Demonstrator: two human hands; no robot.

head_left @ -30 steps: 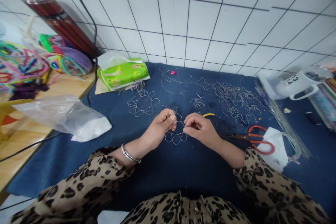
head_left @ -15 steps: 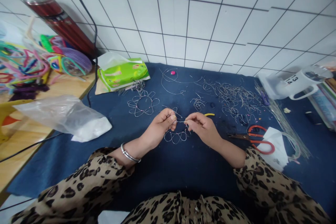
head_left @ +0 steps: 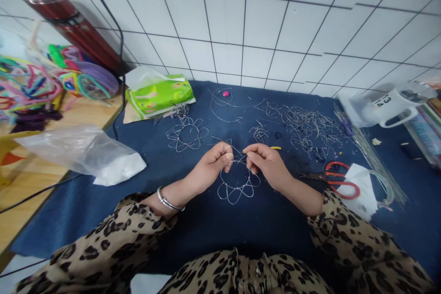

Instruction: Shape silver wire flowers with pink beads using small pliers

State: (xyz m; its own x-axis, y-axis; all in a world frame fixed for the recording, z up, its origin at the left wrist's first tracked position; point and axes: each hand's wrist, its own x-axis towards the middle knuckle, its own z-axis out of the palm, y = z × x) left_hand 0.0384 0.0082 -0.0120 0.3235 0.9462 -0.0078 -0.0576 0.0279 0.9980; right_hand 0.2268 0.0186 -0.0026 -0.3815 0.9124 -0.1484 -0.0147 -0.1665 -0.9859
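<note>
My left hand [head_left: 212, 164] and my right hand [head_left: 267, 161] meet over the blue cloth [head_left: 206, 229], both pinching the top of a wire flower [head_left: 238, 183] made of thin looped wire with small pink beads. The flower hangs below my fingers with its petals spread toward me. My left wrist carries a silver bangle [head_left: 168, 201]. A second wire flower [head_left: 186, 134] lies flat on the cloth beyond my left hand.
Several loose wire pieces [head_left: 306, 126] lie at the back right. Red-handled scissors [head_left: 332, 179] rest right of my right hand. A green tissue pack [head_left: 159, 95], a clear plastic bag [head_left: 82, 151], a red flask [head_left: 74, 30] and a white mug [head_left: 392, 105] stand around.
The wire flower has opened out from a flattened bundle into a round shape with petals showing. Both hands have lifted slightly and drawn a little closer together.
</note>
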